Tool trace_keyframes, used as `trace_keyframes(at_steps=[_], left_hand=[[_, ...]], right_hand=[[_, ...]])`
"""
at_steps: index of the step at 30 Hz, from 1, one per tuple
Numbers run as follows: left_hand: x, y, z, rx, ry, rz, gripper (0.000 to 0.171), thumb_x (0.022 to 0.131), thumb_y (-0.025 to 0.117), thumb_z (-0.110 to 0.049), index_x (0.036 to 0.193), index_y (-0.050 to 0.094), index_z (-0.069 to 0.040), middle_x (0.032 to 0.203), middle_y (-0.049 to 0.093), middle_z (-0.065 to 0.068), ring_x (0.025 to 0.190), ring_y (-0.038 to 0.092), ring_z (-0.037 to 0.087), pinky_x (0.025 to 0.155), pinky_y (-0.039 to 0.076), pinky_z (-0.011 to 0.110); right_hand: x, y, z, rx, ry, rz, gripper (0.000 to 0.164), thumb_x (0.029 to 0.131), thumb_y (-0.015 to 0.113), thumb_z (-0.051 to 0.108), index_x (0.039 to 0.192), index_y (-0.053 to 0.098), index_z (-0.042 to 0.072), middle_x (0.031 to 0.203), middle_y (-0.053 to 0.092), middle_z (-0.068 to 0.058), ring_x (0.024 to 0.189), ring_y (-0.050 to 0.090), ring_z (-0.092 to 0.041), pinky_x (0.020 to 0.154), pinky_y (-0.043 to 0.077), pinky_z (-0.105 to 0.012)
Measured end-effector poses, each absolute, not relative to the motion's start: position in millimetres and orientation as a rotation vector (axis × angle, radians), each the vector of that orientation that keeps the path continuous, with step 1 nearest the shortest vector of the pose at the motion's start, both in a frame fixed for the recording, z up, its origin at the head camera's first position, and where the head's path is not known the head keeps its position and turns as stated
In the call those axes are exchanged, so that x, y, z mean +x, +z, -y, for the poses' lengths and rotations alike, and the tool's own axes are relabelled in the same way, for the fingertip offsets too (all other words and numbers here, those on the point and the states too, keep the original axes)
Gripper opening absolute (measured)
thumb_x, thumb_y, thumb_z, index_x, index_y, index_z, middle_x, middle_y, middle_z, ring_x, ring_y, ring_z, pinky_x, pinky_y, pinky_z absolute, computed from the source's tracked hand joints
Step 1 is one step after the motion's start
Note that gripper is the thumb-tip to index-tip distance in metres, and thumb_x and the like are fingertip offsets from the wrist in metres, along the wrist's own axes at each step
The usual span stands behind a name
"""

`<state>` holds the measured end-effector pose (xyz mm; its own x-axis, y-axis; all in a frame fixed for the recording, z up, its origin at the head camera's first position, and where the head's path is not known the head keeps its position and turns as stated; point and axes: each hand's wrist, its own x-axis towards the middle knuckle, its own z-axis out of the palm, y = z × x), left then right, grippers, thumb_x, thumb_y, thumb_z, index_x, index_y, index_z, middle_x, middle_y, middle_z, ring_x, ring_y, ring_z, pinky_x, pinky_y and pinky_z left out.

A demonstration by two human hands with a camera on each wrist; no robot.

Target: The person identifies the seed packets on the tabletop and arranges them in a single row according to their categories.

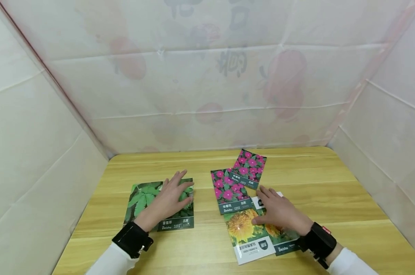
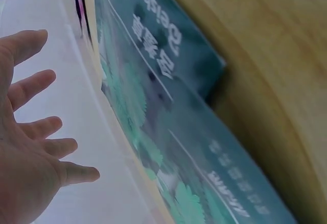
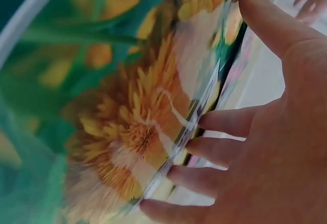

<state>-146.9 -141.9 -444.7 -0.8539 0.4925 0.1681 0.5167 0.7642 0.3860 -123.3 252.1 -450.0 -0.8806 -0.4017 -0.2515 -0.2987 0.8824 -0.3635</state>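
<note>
The left hand (image 1: pixel 168 198) is being held wide over two green-leaf packets on the left of the tabletop (image 1: pixel 204 250), its fingers being spread and nothing being gripped. In the left wrist view, a gap is being shown between these fingers and the packets. The left leaf packet (image 1: pixel 142 200) is being partly covered by the right leaf packet (image 1: pixel 176 223), which is being crossed by the hand.

On the right, the right hand (image 1: pixel 281 210) is being held wide as well, with nearly straight, parted fingers, above two yellow-flower packets on the near side. Whether the packets are being pressed cannot be told. The dark-labelled yellow packet (image 1: pixel 285 246) is being overlapped by the white-labelled yellow packet (image 1: pixel 255 248) on its left.

Farther off, between the hands but closer to the right one, the nearer pink-flower packet (image 1: pixel 228 193) is being overlapped at its far right corner by the farther pink-flower packet (image 1: pixel 249 166). Black wrist straps (image 1: pixel 133 238) are being worn on both arms, below them white sleeves (image 1: pixel 112 259). The tabletop is being enclosed by pale cloth panels (image 1: pixel 176 88).
</note>
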Motion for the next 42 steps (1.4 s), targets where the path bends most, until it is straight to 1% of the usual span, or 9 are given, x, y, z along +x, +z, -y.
trace_keyframes(at_steps=[5, 11, 21, 27, 30, 33, 36, 39, 42], left_hand=[[-147.1, -447.5, 144.5, -0.82, -0.661, 2.889, 0.05, 0.098, 0.076, -0.031, 0.141, 0.064, -0.008, 0.165, 0.03, 0.023, 0.15, 0.027, 0.05, 0.111, 0.025, 0.08], [-147.1, -447.5, 147.1, -0.813, -0.654, 2.876, 0.048, 0.096, 0.078, -0.03, 0.138, 0.066, -0.01, 0.164, 0.032, 0.023, 0.149, 0.028, 0.051, 0.111, 0.026, 0.079], [-147.5, -446.1, 149.1, -0.808, -0.644, 2.891, 0.048, 0.094, 0.08, -0.028, 0.137, 0.067, -0.01, 0.164, 0.032, 0.023, 0.15, 0.027, 0.05, 0.112, 0.026, 0.078], [-147.5, -445.6, 149.6, -0.816, -0.644, 2.896, 0.048, 0.095, 0.079, -0.029, 0.138, 0.066, -0.01, 0.164, 0.032, 0.023, 0.15, 0.027, 0.049, 0.112, 0.026, 0.079], [-147.5, -445.6, 149.8, -0.819, -0.652, 2.897, 0.048, 0.095, 0.079, -0.028, 0.137, 0.066, -0.01, 0.164, 0.032, 0.023, 0.151, 0.026, 0.049, 0.112, 0.025, 0.079], [-147.2, -445.8, 149.9, -0.817, -0.658, 2.902, 0.048, 0.095, 0.079, -0.028, 0.137, 0.066, -0.009, 0.164, 0.031, 0.023, 0.151, 0.026, 0.049, 0.112, 0.025, 0.079], [-146.5, -446.3, 150.3, -0.817, -0.649, 2.898, 0.048, 0.094, 0.08, -0.026, 0.137, 0.067, -0.009, 0.164, 0.032, 0.023, 0.15, 0.027, 0.05, 0.112, 0.025, 0.079], [-146.1, -446.6, 149.8, -0.813, -0.635, 2.891, 0.048, 0.094, 0.08, -0.026, 0.137, 0.067, -0.009, 0.163, 0.033, 0.024, 0.15, 0.028, 0.05, 0.111, 0.026, 0.079], [-145.7, -445.8, 147.7, -0.804, -0.639, 2.891, 0.048, 0.095, 0.079, -0.027, 0.137, 0.066, -0.009, 0.164, 0.033, 0.022, 0.151, 0.027, 0.048, 0.113, 0.025, 0.078]], right_hand=[[-133.9, -450.4, -279.1, -0.499, -0.585, -2.7, 0.096, 0.086, 0.081, 0.052, 0.157, 0.041, 0.0, 0.164, 0.026, -0.03, 0.148, 0.024, -0.056, 0.113, 0.033, -0.07], [-144.1, -455.6, -312.4, -0.531, -0.675, -2.666, 0.084, 0.091, 0.08, 0.036, 0.156, 0.042, 0.0, 0.163, 0.025, -0.033, 0.147, 0.018, -0.06, 0.115, 0.03, -0.07], [-160.3, -456.4, -349.4, -0.498, -0.729, -2.636, 0.082, 0.091, 0.081, 0.035, 0.154, 0.044, -0.002, 0.162, 0.023, -0.035, 0.145, 0.019, -0.063, 0.111, 0.03, -0.075], [-164.2, -452.9, -360.6, -0.478, -0.782, -2.586, 0.08, 0.091, 0.081, 0.028, 0.155, 0.042, -0.002, 0.164, 0.02, -0.035, 0.145, 0.022, -0.062, 0.111, 0.036, -0.07], [-164.0, -450.1, -362.3, -0.473, -0.801, -2.546, 0.081, 0.091, 0.081, 0.025, 0.156, 0.04, -0.002, 0.164, 0.018, -0.034, 0.146, 0.02, -0.061, 0.112, 0.037, -0.067], [-164.8, -446.9, -360.0, -0.479, -0.778, -2.541, 0.081, 0.093, 0.079, 0.027, 0.157, 0.039, -0.003, 0.164, 0.018, -0.035, 0.147, 0.02, -0.06, 0.114, 0.036, -0.065], [-170.1, -443.2, -350.8, -0.486, -0.719, -2.626, 0.081, 0.095, 0.076, 0.036, 0.155, 0.04, -0.005, 0.16, 0.029, -0.036, 0.144, 0.03, -0.059, 0.112, 0.038, -0.066], [-179.1, -439.2, -336.6, -0.494, -0.657, -2.747, 0.079, 0.1, 0.069, 0.044, 0.152, 0.042, -0.008, 0.152, 0.042, -0.036, 0.137, 0.041, -0.057, 0.109, 0.041, -0.066], [-190.1, -436.4, -321.6, -0.474, -0.637, -2.833, 0.074, 0.103, 0.064, 0.043, 0.15, 0.044, -0.01, 0.145, 0.049, -0.035, 0.131, 0.049, -0.054, 0.108, 0.043, -0.063]])
